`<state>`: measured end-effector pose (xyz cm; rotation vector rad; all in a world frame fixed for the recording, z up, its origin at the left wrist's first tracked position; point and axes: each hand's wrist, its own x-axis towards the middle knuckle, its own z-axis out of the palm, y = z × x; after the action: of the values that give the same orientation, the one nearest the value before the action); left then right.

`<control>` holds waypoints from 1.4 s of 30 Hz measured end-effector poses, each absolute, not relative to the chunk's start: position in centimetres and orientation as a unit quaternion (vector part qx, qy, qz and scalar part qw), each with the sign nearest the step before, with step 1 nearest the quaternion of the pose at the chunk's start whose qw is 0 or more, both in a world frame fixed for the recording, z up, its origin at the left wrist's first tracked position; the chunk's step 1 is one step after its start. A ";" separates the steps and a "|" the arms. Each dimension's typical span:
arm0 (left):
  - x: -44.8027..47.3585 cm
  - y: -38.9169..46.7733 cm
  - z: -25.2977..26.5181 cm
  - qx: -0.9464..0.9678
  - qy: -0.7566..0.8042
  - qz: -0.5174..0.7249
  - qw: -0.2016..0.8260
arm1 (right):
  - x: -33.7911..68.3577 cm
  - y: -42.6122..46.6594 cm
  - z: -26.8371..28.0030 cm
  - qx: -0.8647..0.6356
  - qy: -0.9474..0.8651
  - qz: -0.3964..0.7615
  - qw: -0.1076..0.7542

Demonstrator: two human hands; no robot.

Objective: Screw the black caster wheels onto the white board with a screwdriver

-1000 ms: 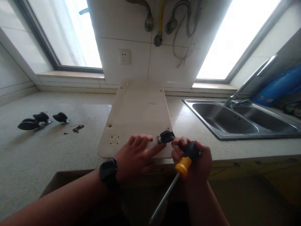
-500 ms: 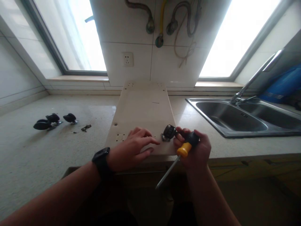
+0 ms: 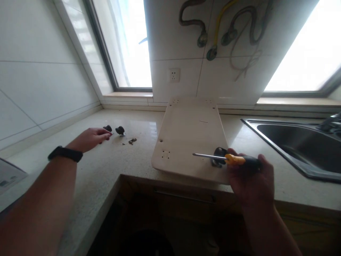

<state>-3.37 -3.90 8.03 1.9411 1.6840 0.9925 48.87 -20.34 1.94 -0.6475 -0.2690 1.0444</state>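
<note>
My left hand point(image 3: 90, 138) is at the left of the counter, its fingers closed on a black caster that the hand mostly hides. Two more casters lie close by: one point(image 3: 107, 128) just behind my fingers and another caster point(image 3: 120, 130) to their right. My right hand point(image 3: 252, 181) grips a screwdriver point(image 3: 236, 160) with a yellow and black handle, its shaft pointing left over the board. Behind that shaft a caster point(image 3: 218, 152) stands at the near right corner of the pale board point(image 3: 189, 137). Small holes mark the board's other corners.
Small dark screws point(image 3: 132, 141) lie on the counter point(image 3: 135, 160) between the casters and the board. A steel sink point(image 3: 282, 149) is at the right. Behind are a wall socket point(image 3: 174, 75) and pipes. A box point(image 3: 10, 174) is at the left edge.
My left hand has moved from the board leftward to the casters and closed there. The screwdriver has swung from pointing down to pointing left. The view has turned left.
</note>
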 end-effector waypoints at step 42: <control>22.3 -15.1 7.4 0.441 0.298 0.403 0.745 | 48.1 -20.6 2.5 -0.282 -0.115 0.485 0.820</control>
<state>22.29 -15.07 7.38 0.9667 0.6517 0.8817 48.10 -20.63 2.46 -0.6006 -0.2456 1.0318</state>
